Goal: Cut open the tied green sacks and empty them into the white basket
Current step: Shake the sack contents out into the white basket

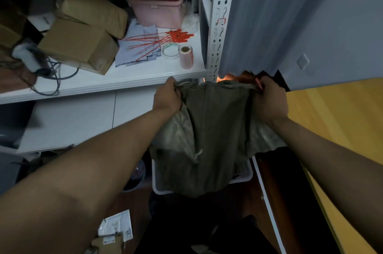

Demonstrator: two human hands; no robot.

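While the left hand [167,96] and right hand [269,98] each grip a corner of the limp green sack [215,129], it hangs over the white basket [160,188], seemingly mid-emptying; other sacks unseen

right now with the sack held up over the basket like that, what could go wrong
1. The green sack hides most of the white basket, and part of it hangs past the rim, so contents could possibly drop outside it.
2. The left hand and right hand grip only the sack's upper corners; a slipping corner could tip the sack sideways.
3. Something thin and pinkish pokes out of the right hand; if it is the cutter, it might snag the fabric.
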